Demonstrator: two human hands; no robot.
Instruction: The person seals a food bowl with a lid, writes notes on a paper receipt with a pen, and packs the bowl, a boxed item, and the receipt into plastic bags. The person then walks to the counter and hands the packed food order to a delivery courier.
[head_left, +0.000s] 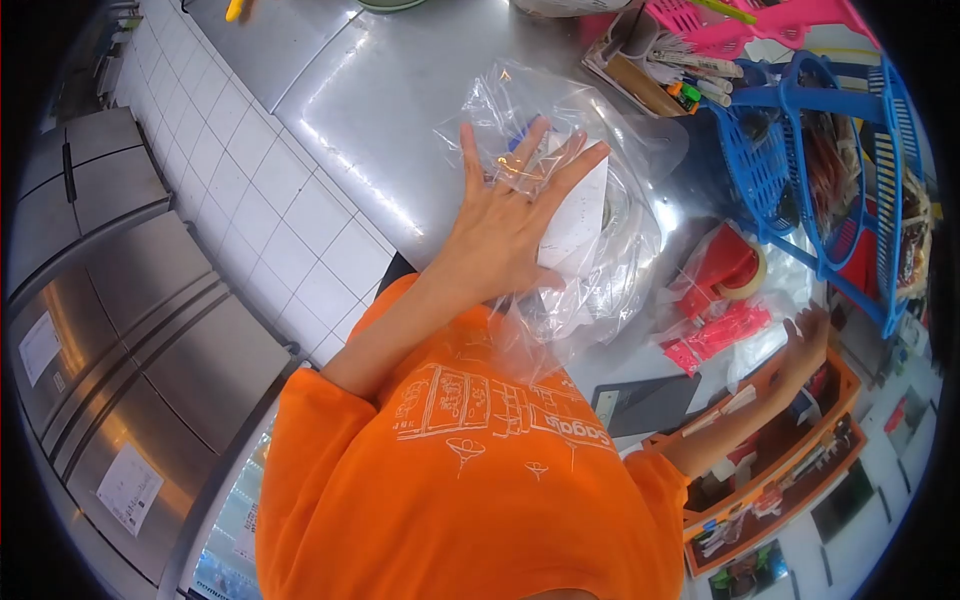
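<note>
My left hand (510, 215) lies with its fingers spread wide on a clear plastic bag (625, 280), over a white paper slip (578, 225). The bag rests on the steel counter (400, 120), close to my orange shirt. What lies under the slip is hard to make out through the plastic. Off to the right, my right hand (808, 335) reaches beside a pink packet (718, 335) and some clear plastic, above an orange-brown bin. Its fingers are too small and blurred to read.
A red tape dispenser (725, 265) sits right of the bag. Blue baskets (800, 150) and a box of pens (640, 75) stand at the upper right. The orange-brown bin (775, 470) holds packets, near a dark flat device (645, 405). Steel refrigerators (130, 330) line the left.
</note>
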